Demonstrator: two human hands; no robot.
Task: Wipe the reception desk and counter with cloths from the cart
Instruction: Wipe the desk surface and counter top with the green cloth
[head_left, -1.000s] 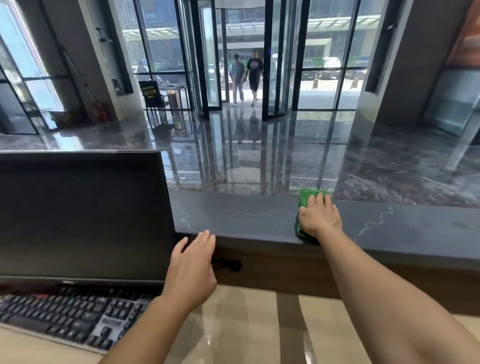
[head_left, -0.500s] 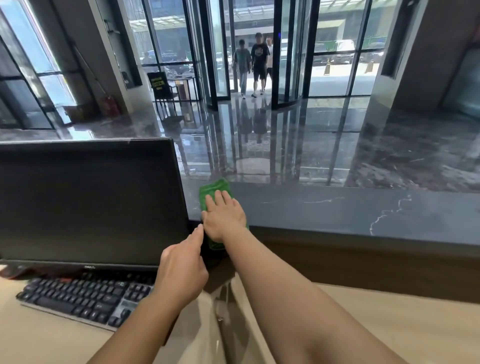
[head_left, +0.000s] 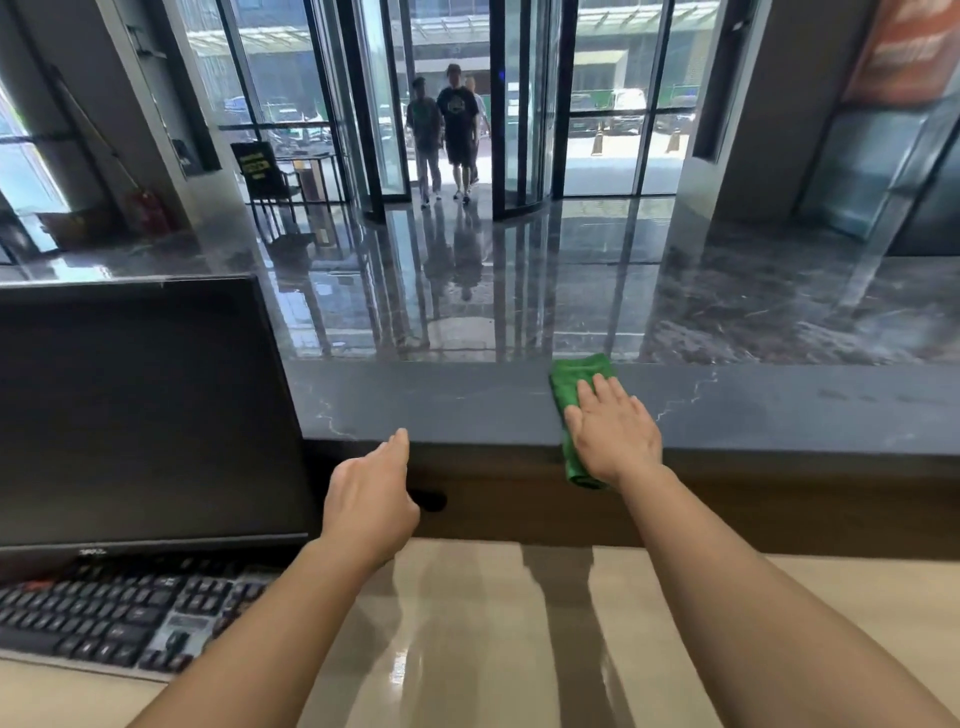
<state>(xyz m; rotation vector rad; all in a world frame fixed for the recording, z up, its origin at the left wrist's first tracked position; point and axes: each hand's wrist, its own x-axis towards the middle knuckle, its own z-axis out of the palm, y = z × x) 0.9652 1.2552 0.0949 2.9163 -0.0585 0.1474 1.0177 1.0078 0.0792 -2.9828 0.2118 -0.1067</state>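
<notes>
A green cloth (head_left: 570, 387) lies across the dark marble counter (head_left: 779, 410), its near end hanging over the front edge. My right hand (head_left: 613, 434) presses flat on the cloth with straight fingers. My left hand (head_left: 371, 499) hovers with fingers extended in front of the counter's wooden face, just below the counter edge, holding nothing. Below both arms lies the glossy beige reception desk (head_left: 467, 634).
A black monitor (head_left: 140, 410) stands at the left with a black keyboard (head_left: 114, 618) in front of it. Beyond the counter is a shiny dark lobby floor and a revolving glass door, where people (head_left: 449, 130) are walking in.
My right hand slid the green cloth left to beside the monitor, then back right along the counter. My left hand stayed near the counter's front.
</notes>
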